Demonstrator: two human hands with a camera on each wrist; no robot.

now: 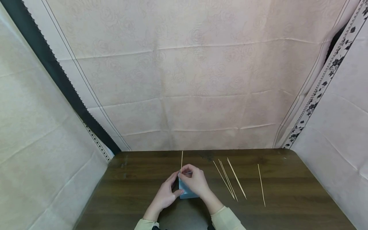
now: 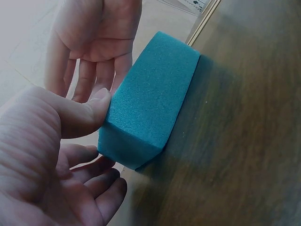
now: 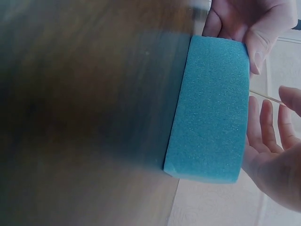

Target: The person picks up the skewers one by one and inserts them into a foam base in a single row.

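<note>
A blue foam block (image 1: 188, 193) rests on the table in front of the person. My left hand (image 1: 166, 192) holds its left end, the thumb on the upper edge and the fingers around the side, as the left wrist view shows. With thumb and forefinger, my right hand (image 1: 196, 179) pinches a thin wooden skewer (image 1: 182, 159) low down. The skewer stands nearly upright at the block's far left corner. In the right wrist view the skewer (image 3: 265, 97) runs from behind the block (image 3: 211, 108) to the fingertips. Its lower end is hidden, so I cannot tell how deep it sits.
Several wooden skewers (image 1: 236, 177) lie on the brown table (image 1: 138, 191) to the right of the hands. One more skewer (image 1: 261, 185) lies apart, farther right. Pale cloth (image 1: 201, 80) hangs behind the table and along both sides.
</note>
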